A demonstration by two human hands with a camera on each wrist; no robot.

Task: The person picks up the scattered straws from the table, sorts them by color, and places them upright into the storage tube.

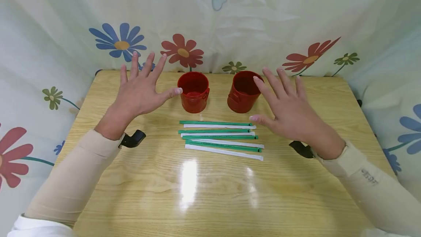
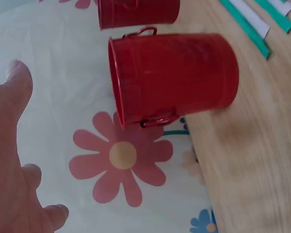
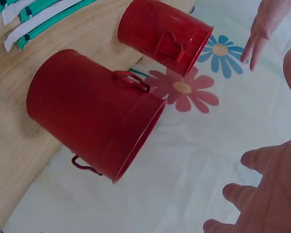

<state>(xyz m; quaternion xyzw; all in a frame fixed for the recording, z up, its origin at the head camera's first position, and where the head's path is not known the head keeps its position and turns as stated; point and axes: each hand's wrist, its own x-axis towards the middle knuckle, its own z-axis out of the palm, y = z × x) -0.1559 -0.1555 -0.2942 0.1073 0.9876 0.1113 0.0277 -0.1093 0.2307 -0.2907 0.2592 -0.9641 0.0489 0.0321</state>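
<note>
Two red metal buckets with small side handles stand upright near the table's back edge, the left bucket (image 1: 194, 101) and the right bucket (image 1: 241, 101). In front of them lie several paper-wrapped straws in a loose stack, green straws (image 1: 220, 137) alternating with white straws (image 1: 223, 153). My left hand (image 1: 139, 90) is spread above the table beside the left bucket, its thumb tip overlapping the rim in the head view. Fingers spread, my right hand (image 1: 289, 109) hovers by the right bucket and overlaps its right side. Both hands hold nothing; the wrist views show space between fingers and buckets.
A wooden table (image 1: 148, 193) with glossy light reflections carries everything. Behind it and along both sides hangs a pale curtain (image 1: 263, 21) with printed flowers and a butterfly. Dark wrist-camera mounts (image 1: 133, 139) jut from the beige sleeves.
</note>
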